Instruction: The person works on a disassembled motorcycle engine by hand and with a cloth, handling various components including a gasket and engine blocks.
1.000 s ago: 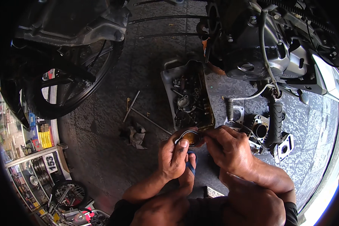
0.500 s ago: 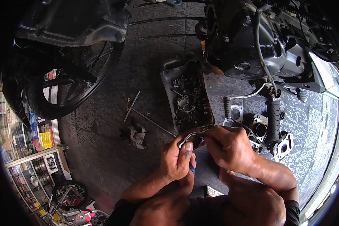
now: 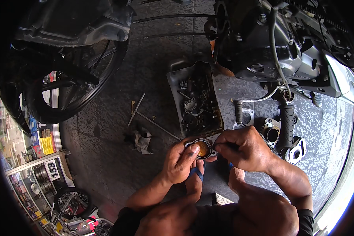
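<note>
A small round metal cover [image 3: 203,148] with bolt ears and an amber-brown inside lies in my left hand [image 3: 177,162]. The thumb presses on its near-left rim while the fingers support it from below. At the cover's right edge, my right hand [image 3: 244,148] is closed, thumb and fingertips pinched together. Whatever sits between those fingertips is hidden from this angle. Just beyond both hands stands a dark tray [image 3: 175,92] of loose bolts and small metal parts.
A long T-handle wrench [image 3: 155,125] and a crumpled rag [image 3: 142,141] lie on the floor at left. A motorcycle engine [image 3: 263,55] stands at far right, above a cylinder block [image 3: 271,134] and gaskets [image 3: 297,151]. A wheel [image 3: 86,96] is at far left.
The cover has turned so that its amber inside and an ear now show. My right hand has shifted slightly right, its fingertips still by the rim.
</note>
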`<state>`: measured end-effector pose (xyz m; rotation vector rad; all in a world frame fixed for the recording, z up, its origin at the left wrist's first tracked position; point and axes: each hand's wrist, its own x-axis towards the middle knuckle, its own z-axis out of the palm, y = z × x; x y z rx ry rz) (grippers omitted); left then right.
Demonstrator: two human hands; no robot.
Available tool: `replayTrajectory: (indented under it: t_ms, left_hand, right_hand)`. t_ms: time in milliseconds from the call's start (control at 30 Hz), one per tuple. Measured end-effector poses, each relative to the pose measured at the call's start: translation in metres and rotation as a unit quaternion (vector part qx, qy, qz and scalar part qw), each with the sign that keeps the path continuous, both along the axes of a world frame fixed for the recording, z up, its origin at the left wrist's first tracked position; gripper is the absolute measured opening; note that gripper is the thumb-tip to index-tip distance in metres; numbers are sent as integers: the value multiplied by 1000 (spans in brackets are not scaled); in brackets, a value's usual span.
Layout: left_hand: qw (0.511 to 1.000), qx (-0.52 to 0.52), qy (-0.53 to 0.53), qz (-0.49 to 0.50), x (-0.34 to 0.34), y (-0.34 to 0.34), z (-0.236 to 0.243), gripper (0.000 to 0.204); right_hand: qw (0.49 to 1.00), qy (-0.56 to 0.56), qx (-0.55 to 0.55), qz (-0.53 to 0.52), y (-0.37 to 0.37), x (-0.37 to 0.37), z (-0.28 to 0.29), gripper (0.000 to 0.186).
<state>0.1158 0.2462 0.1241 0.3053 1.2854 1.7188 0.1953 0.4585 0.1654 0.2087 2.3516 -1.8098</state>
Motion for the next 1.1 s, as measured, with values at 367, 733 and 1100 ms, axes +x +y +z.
replayTrajectory:
  t_ms: [367, 733, 1100]
  left_hand:
    - [996, 21, -81, -9, -3, -4, -9, 35]
    - [994, 13, -108, -8, -1, -3, -16, 34]
    - [991, -55, 101, 62, 17, 2, -23, 34]
  right_hand:
    - [997, 50, 58, -2, -8, 4, -6, 10]
    - [982, 87, 163, 36, -8, 8, -6, 13]
    - [986, 41, 60, -148, -29, 19, -21, 13]
